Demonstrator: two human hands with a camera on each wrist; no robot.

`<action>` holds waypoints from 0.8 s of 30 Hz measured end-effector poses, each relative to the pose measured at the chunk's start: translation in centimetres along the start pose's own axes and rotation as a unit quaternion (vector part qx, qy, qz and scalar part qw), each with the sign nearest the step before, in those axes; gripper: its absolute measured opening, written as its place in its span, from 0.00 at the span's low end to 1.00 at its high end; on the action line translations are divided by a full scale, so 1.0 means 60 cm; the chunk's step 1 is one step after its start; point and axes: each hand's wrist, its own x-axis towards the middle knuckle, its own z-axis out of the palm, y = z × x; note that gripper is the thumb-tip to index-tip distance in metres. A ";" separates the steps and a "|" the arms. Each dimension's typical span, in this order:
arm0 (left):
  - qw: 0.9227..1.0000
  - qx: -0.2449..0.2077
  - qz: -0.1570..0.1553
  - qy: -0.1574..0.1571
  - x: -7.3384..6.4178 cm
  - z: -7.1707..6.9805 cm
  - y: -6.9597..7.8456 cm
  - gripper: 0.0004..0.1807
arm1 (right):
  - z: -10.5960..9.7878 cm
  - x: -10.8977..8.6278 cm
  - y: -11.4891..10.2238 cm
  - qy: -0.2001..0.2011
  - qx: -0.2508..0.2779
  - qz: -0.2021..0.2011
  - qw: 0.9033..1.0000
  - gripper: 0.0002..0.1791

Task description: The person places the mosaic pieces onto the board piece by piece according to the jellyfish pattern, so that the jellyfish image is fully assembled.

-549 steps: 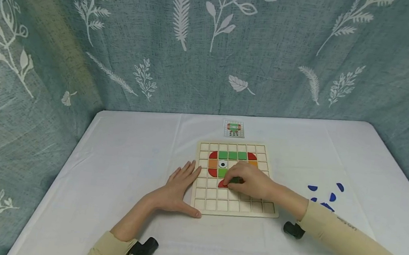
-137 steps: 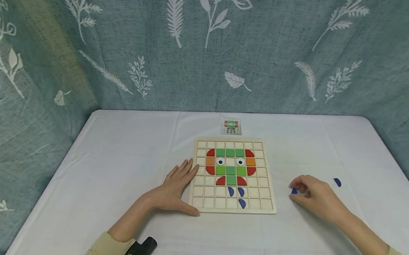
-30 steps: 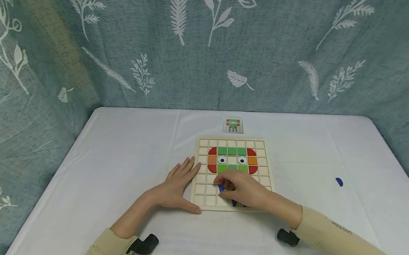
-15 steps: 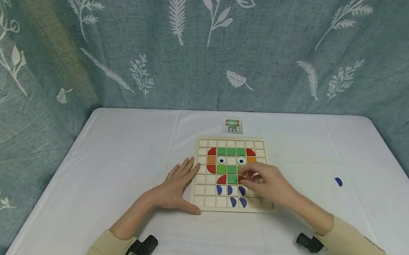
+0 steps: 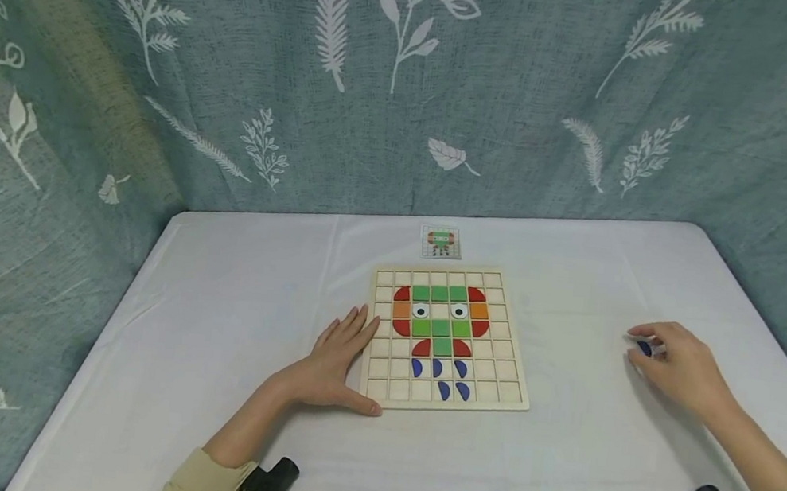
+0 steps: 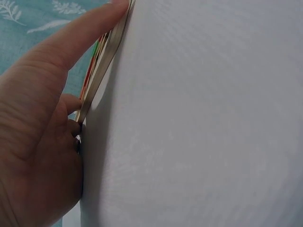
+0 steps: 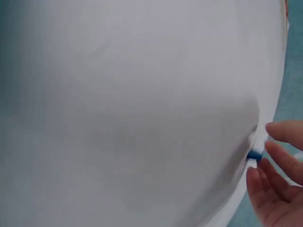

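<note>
My left hand (image 5: 323, 370) lies spread at the left side of a wooden grid board (image 5: 378, 388), its thumb against the front-left corner. In the left wrist view, the thumb (image 6: 94, 33) reaches to the board's edge (image 6: 106, 61). Green, orange and red tiles with two eye pieces form a face on the board. Several blue half-round tiles (image 5: 444, 391) sit in cells below it. Far to the right, my right hand (image 5: 686, 372) is over a lone blue half-round tile (image 5: 644, 348), thumb and fingers apart on either side of it. The right wrist view shows this tile (image 7: 254, 155) by the fingertips.
A small picture card (image 5: 441, 242) with a similar face on a grid lies behind the board. White cloth (image 5: 253, 279) covers the table, and a patterned teal curtain (image 5: 346, 144) hangs behind it. Black wrist cameras (image 5: 271, 478) are strapped to both forearms.
My right hand placed a blue half-round tile on the board, then left the board and moved right to the lone blue tile. My left hand has stayed at the board's edge.
</note>
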 end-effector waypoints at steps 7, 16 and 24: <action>1.000 0.002 0.002 0.001 0.001 0.002 -0.001 0.70 | -0.005 0.005 0.015 -0.022 0.003 0.007 1.000 0.11; 1.000 0.002 0.002 0.001 0.002 0.004 -0.001 0.70 | 0.003 0.012 -0.009 -0.069 0.035 0.016 0.997 0.14; 1.000 0.001 0.000 0.003 -0.001 0.001 0.000 0.70 | 0.015 0.016 -0.017 -0.061 0.047 0.001 0.997 0.11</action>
